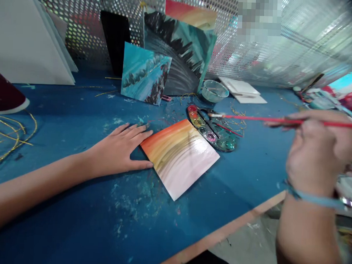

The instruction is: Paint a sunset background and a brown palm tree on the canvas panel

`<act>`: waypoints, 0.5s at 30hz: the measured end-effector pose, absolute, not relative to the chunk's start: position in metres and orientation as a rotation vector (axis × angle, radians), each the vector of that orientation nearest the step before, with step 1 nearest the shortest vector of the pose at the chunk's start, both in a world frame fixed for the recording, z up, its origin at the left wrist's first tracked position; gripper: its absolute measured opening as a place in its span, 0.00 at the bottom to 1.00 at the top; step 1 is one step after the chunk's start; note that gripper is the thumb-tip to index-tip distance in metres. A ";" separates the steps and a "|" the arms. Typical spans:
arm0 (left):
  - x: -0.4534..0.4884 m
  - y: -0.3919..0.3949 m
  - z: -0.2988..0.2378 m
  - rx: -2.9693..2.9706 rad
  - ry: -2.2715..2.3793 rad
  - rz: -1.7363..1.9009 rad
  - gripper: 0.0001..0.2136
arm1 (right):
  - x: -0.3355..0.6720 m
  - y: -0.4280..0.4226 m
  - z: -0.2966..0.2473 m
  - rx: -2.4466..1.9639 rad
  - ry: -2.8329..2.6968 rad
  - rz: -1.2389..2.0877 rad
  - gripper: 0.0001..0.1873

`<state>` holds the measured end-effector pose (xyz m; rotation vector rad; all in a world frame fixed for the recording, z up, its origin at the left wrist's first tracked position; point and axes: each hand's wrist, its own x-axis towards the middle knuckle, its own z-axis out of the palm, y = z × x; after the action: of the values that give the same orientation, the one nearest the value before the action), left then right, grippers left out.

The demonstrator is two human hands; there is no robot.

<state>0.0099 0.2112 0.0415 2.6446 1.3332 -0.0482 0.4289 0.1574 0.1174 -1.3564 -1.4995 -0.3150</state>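
Observation:
A square painting (181,159) lies on the blue table, orange and yellow at its far left and pale pinkish white at its near right. My left hand (129,145) rests flat beside it, fingers spread, with thumb and fingertips at its left edge. My right hand (314,152) is raised at the right and grips a red-handled paintbrush (260,118), whose bristles point left over the palette. Just behind the painting lies the paint palette (229,143), its wells filled with several colours. Another thin red brush (228,129) rests across it.
Behind the palette stand a clear water cup (214,91) and some white panels (241,88). Finished-looking landscape paintings (146,73) and a black phone-like slab (114,41) lean against the perforated metal wall. A dark red cup (7,91) and gold cord (17,130) lie left. The wooden table edge (218,233) runs nearest me.

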 end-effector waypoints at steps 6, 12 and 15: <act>0.009 0.213 0.041 2.641 1.321 -0.036 0.56 | 0.476 0.292 0.151 -1.641 -1.522 -0.178 0.21; 0.008 0.212 0.043 2.631 1.324 -0.046 0.57 | 0.477 0.359 0.158 -1.899 -1.747 -0.018 0.18; 0.008 0.212 0.044 2.626 1.321 -0.032 0.56 | 0.479 0.367 0.166 -1.931 -1.823 -0.041 0.20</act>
<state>0.0075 0.2123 0.0435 2.6262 1.3208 -0.0321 0.4795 0.3666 0.1665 -1.9311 -1.8231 -0.0413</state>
